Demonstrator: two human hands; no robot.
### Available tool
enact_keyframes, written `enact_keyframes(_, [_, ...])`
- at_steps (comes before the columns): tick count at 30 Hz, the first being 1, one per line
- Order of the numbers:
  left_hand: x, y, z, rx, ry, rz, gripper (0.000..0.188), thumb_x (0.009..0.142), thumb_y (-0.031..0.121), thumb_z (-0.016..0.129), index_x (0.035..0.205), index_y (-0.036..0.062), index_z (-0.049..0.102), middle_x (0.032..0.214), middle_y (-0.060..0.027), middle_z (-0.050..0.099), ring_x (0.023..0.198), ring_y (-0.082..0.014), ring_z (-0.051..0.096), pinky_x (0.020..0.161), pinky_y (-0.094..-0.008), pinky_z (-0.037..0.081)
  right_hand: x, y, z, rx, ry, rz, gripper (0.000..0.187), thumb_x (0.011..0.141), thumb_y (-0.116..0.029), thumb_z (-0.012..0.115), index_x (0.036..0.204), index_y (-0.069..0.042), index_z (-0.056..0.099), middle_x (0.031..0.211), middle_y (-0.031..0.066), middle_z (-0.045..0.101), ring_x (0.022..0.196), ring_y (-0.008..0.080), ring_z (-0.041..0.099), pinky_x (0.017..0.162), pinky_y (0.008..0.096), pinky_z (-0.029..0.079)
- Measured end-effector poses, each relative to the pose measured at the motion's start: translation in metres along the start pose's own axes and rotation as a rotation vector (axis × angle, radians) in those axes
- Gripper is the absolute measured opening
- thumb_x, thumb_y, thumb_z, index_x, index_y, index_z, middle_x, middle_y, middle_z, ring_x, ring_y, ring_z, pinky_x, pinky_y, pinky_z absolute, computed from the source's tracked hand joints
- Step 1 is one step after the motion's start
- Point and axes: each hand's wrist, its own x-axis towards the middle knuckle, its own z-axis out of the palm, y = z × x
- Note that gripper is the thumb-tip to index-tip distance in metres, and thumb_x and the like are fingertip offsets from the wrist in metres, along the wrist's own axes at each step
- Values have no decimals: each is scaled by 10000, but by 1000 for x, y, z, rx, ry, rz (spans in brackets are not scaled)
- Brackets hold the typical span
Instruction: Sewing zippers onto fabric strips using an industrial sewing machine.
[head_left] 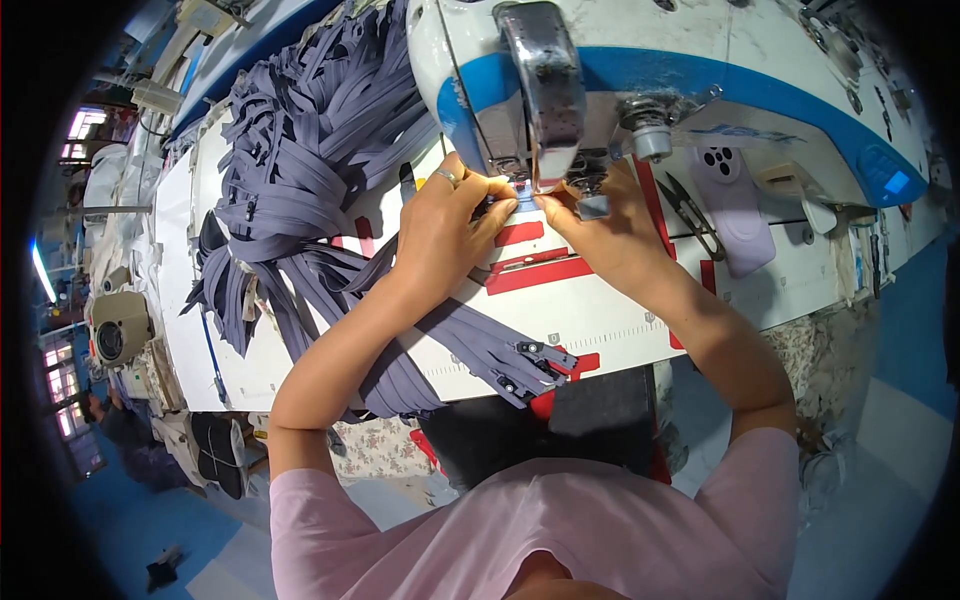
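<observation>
Under the needle area of a white and blue sewing machine [660,70], my two hands meet closely. My left hand [450,225], with a ring on one finger, has thumb and fingertips pinched at the left edge of a small blue-grey piece [526,203]. At its right edge, the thumb and fingers of my right hand [615,235] are closed too. The piece is too small and covered to name further. A big heap of grey-purple zippers [290,190] lies left of my left hand. Some zippers with black sliders [520,368] reach under my left forearm toward the front edge.
Red tape strips [540,275] and a ruler scale mark the white table [620,330]. Black-bladed thread snips [690,215] and a lilac phone [735,215] lie right of my right hand. A dark seat [540,425] shows below the table's front edge.
</observation>
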Motion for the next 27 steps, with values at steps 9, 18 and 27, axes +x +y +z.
enact_keyframes(9, [8,-6,-3,27,1,5,130,832,115,784,882,15,718,890,-100,593,743,-269,641,629,-388,502,3,-3,2,68,48,44,176,795,-94,765,933,-42,669,973,143,595,949,370,566,834,457,469])
enact_keyframes(18, [18,-15,-6,-63,-15,80,183,838,91,763,978,-3,692,1048,-143,636,881,-349,649,730,-420,519,8,-7,-3,43,81,30,168,809,-122,734,938,-36,668,972,168,618,957,381,578,817,479,469])
enact_keyframes(27, [17,-17,-4,35,-20,54,251,818,111,772,1022,7,669,1076,-142,634,899,-344,650,733,-425,527,9,-9,-2,24,85,8,173,823,-150,703,943,-30,667,971,193,642,964,393,591,800,502,469])
